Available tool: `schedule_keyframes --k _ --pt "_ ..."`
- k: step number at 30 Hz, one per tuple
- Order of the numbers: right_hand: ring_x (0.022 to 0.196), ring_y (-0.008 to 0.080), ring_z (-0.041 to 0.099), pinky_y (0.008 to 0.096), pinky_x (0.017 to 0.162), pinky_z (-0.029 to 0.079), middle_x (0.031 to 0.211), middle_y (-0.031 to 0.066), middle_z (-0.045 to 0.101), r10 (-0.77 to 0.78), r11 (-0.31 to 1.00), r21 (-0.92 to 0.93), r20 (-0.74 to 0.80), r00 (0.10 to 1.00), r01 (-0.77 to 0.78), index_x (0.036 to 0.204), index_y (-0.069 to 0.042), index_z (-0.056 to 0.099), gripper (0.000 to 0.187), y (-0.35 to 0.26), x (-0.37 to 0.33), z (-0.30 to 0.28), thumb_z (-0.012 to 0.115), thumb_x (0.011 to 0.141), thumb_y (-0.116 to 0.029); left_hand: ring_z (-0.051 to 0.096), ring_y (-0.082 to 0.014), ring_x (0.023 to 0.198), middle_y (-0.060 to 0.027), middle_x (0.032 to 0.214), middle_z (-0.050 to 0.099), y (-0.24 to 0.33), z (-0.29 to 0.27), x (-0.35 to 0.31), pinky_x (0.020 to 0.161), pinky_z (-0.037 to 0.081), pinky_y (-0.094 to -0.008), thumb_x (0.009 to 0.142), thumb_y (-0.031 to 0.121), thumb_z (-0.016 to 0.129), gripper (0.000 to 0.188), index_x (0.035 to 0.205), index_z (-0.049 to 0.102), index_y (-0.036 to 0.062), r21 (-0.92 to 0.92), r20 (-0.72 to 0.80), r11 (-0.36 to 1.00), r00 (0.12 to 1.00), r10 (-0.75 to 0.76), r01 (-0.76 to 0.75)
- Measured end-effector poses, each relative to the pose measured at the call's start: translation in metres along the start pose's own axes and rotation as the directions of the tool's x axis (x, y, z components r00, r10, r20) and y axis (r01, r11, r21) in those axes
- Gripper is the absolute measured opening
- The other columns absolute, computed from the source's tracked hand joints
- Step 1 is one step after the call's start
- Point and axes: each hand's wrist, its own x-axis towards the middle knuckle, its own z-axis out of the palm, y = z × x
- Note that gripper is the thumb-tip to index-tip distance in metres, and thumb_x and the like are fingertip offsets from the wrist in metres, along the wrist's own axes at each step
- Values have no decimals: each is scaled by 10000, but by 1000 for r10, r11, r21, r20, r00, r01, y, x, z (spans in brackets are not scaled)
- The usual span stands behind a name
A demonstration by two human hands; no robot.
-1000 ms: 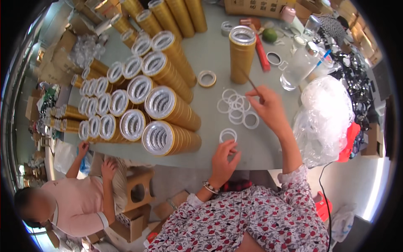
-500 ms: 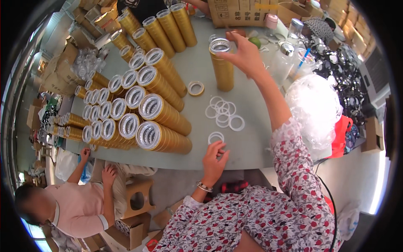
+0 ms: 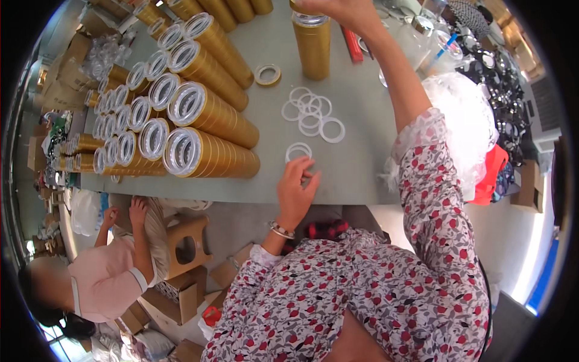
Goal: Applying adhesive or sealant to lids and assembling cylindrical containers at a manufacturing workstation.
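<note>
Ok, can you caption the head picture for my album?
Right hand at the top of a gold column, left hand at white rings, with more gold columns to the left.

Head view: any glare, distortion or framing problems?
Head view: plastic bundle partly blown out to white; same view: gold stacks splay leftward, likely wide-angle distortion; head view again: right hand cropped at the top edge, black vignette at the corners.

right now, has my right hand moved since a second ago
Yes, your right hand has moved away from you, from beside the white rings to the top of the lone gold stack.
</note>
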Motion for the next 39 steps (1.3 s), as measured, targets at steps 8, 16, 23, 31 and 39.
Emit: schedule_keyframes --k 8,16,23,31,39 --pt "453 88 434 247 403 404 853 109 694 51 435 745 540 840 -505 1118 32 692 591 62 -32 -30 612 947 -528 596 -166 662 -99 1103 632 -10 -3 15 620 513 -296 827 43 761 347 1152 639 36 52 -6 999 1000 -4 4" --pt "430 18 297 140 311 308 1317 265 600 -82 -449 573 737 671 -685 1366 85 499 652 23 -154 -7 427 1052 -481 546 -107 636 -71 917 637 17 -23 41 600 464 -255 852 42 740 328 1170 662 34 -174 -181 985 983 -22 -11" --pt "419 24 309 156 299 283 1042 145 716 -63 -435 421 867 493 -796 1370 54 518 598 44 -246 12 393 1073 -449 547 -72 636 -44 848 667 62 -22 67 580 476 -229 878 45 714 248 1124 704 16 4 -58 992 991 123 -123" --pt "495 93 435 268 487 397 836 60 715 471 631 246 632 615 -736 1154 31 673 471 43 -276 -15 571 1007 -405 632 -229 637 -119 778 671 19 12 26 604 496 -331 858 101 720 195 1023 695 -1 137 111 990 994 5 -21" --pt "572 208 536 369 576 448 667 148 590 319 917 79 449 835 -392 1057 34 684 277 45 -284 7 691 908 -199 649 -234 658 -119 861 670 -21 -19 28 616 512 -343 830 73 752 214 1029 702 14 275 -62 961 996 59 -40"
